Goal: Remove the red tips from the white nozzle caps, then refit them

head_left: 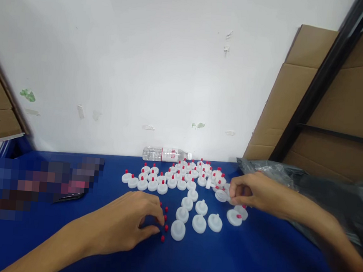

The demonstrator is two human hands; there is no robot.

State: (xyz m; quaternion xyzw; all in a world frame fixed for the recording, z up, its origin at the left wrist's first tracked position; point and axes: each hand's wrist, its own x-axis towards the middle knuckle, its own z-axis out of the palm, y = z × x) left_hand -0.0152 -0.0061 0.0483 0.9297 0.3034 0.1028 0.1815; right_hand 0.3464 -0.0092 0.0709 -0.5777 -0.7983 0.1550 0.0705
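My left hand (130, 222) hovers at the blue table beside a short row of small red caps (166, 228). Its thumb and index finger are curved and slightly apart, with nothing visible between them. At the right, my right hand (252, 192) has its fingers pinched at the edge of a translucent white nozzle lid (227, 190), partly hidden by the fingers. Between the hands stand several white nozzle lids without red tips (199, 223). Behind them are many lids with red tips (162, 187). Two more red-tipped lids (234, 217) lie tilted below my right hand.
A clear plastic bottle (167, 154) lies on its side against the white wall. Dark plastic bags (328, 193) cover the table's right side, near cardboard (278, 97) and a black post (317, 88). A blurred-out item (77, 182) lies at the left.
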